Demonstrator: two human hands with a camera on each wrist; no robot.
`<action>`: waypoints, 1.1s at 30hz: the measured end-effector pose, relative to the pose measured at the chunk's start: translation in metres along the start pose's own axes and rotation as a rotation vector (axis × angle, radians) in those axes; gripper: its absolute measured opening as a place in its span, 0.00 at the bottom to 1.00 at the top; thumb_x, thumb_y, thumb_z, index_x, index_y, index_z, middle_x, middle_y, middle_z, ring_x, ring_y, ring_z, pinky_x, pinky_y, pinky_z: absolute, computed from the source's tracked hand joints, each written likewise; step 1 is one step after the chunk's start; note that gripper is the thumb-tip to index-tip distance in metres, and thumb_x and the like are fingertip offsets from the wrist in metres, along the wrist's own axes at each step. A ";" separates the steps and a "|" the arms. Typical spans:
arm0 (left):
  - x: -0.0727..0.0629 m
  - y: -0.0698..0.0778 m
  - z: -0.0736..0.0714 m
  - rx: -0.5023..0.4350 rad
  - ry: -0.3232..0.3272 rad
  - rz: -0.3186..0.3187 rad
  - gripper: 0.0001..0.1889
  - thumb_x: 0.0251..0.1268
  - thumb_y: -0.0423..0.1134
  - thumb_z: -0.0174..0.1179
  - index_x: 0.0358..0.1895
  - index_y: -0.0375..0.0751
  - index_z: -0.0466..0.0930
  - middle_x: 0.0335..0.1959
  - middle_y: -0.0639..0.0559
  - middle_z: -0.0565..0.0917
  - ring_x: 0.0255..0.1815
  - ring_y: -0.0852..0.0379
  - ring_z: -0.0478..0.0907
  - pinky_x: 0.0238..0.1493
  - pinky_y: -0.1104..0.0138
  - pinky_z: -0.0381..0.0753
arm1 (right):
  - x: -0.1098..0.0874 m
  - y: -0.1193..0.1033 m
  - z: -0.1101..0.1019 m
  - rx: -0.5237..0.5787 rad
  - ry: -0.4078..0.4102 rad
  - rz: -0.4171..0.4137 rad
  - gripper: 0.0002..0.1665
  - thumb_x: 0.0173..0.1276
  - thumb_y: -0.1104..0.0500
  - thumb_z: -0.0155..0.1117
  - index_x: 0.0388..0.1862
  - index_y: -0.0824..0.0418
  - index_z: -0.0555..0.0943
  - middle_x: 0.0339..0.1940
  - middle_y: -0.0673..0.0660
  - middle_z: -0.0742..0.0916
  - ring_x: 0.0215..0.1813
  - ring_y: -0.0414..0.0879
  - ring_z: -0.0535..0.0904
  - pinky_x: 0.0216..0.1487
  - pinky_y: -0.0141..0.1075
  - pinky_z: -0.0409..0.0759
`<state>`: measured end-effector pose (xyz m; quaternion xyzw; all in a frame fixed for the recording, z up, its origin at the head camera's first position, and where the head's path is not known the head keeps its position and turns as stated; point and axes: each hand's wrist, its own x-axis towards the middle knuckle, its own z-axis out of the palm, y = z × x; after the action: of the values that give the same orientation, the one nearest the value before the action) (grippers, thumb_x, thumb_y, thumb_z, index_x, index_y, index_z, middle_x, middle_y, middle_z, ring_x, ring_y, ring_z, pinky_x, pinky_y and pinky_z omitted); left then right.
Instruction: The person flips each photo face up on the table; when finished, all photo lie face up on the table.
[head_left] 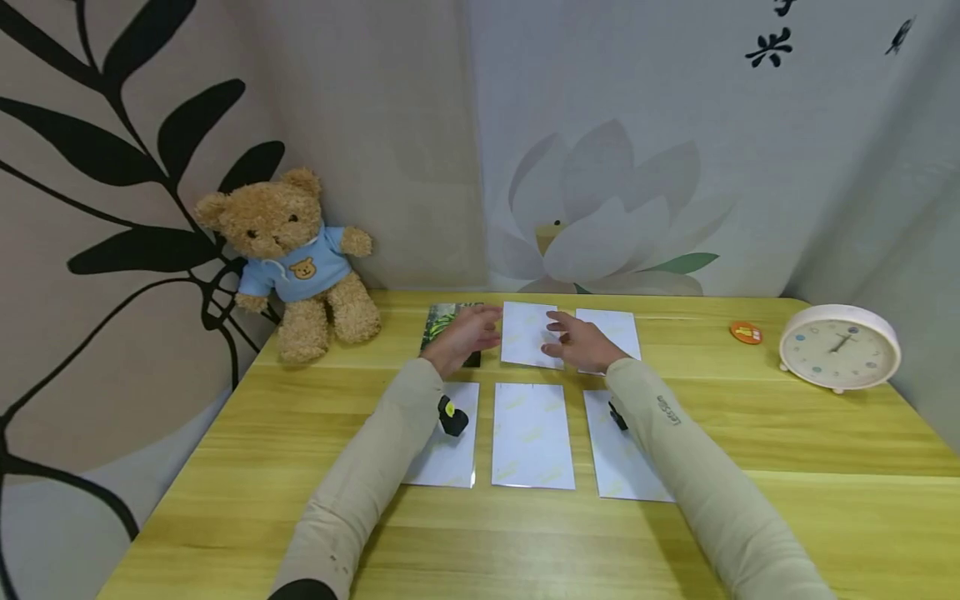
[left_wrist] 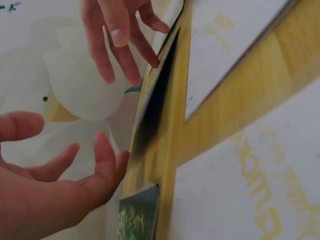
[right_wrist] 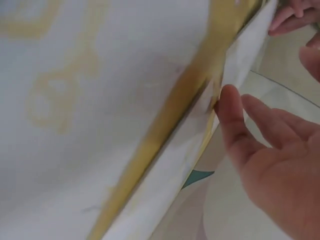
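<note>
A white-backed photo card [head_left: 525, 333] with faint yellow print lies in the back row, between both hands. In the left wrist view a dark strip shows under its raised edge; the blur hides how far it is lifted. My left hand [head_left: 465, 337] hovers at its left side, fingers spread and holding nothing, over a green picture card [head_left: 437, 323] that it partly covers. On the other side my right hand [head_left: 585, 343] has its fingers extended, fingertips by the card's right edge; whether they touch it I cannot tell. Behind that hand lies another white-backed card [head_left: 617, 329].
In the front row lie a left white card [head_left: 450, 458], a middle one [head_left: 532, 437] and a right one [head_left: 626, 462], partly under the sleeves. A teddy bear [head_left: 303, 267] sits at the back left. An orange disc [head_left: 746, 332] and a white clock [head_left: 840, 348] are at the right.
</note>
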<state>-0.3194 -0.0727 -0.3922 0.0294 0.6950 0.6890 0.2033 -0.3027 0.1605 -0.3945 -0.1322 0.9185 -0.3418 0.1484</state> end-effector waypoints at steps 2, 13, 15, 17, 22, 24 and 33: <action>0.001 0.001 0.001 -0.031 0.025 0.004 0.26 0.80 0.39 0.45 0.75 0.33 0.61 0.74 0.38 0.65 0.70 0.40 0.69 0.75 0.52 0.69 | 0.001 -0.002 0.000 -0.039 -0.012 -0.014 0.44 0.77 0.47 0.57 0.84 0.52 0.49 0.78 0.63 0.70 0.75 0.62 0.69 0.76 0.57 0.66; 0.010 -0.002 0.012 -0.113 0.037 0.029 0.28 0.75 0.26 0.48 0.76 0.34 0.60 0.69 0.40 0.75 0.43 0.61 0.79 0.54 0.65 0.76 | 0.008 -0.010 0.004 -0.124 0.001 -0.050 0.41 0.78 0.34 0.46 0.83 0.37 0.45 0.80 0.64 0.67 0.77 0.63 0.67 0.77 0.60 0.62; 0.011 -0.004 0.015 -0.105 0.046 0.032 0.28 0.74 0.26 0.49 0.76 0.36 0.61 0.69 0.40 0.76 0.42 0.61 0.79 0.56 0.62 0.76 | 0.008 -0.013 0.005 -0.121 0.004 -0.066 0.40 0.79 0.35 0.44 0.84 0.37 0.45 0.81 0.62 0.65 0.77 0.62 0.67 0.77 0.60 0.62; 0.011 -0.005 0.018 -0.100 0.049 0.035 0.28 0.74 0.27 0.51 0.75 0.38 0.63 0.68 0.41 0.76 0.42 0.61 0.79 0.60 0.59 0.75 | 0.009 -0.015 0.005 -0.116 0.007 -0.080 0.39 0.80 0.36 0.43 0.84 0.38 0.46 0.81 0.61 0.64 0.77 0.62 0.66 0.77 0.60 0.62; 0.011 -0.006 0.024 -0.125 0.035 0.054 0.25 0.76 0.30 0.52 0.74 0.43 0.67 0.65 0.40 0.77 0.38 0.62 0.79 0.64 0.53 0.73 | 0.010 -0.018 0.005 -0.117 0.017 -0.140 0.37 0.82 0.42 0.43 0.84 0.44 0.49 0.77 0.67 0.70 0.75 0.64 0.68 0.76 0.61 0.63; 0.011 -0.007 0.025 -0.139 0.030 0.061 0.25 0.77 0.31 0.51 0.74 0.45 0.67 0.65 0.40 0.77 0.36 0.62 0.79 0.64 0.52 0.73 | 0.010 -0.020 0.005 -0.113 0.017 -0.158 0.36 0.82 0.42 0.43 0.84 0.45 0.49 0.74 0.69 0.72 0.74 0.64 0.69 0.75 0.61 0.63; 0.013 -0.007 0.026 -0.197 0.012 0.036 0.24 0.77 0.36 0.53 0.73 0.57 0.68 0.62 0.41 0.80 0.51 0.53 0.84 0.73 0.50 0.72 | 0.006 -0.027 0.002 -0.007 0.026 -0.099 0.35 0.82 0.38 0.42 0.83 0.36 0.49 0.70 0.64 0.75 0.67 0.61 0.75 0.68 0.60 0.72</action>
<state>-0.3208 -0.0448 -0.4015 0.0178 0.6246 0.7576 0.1885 -0.3041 0.1376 -0.3792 -0.1734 0.9138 -0.3473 0.1191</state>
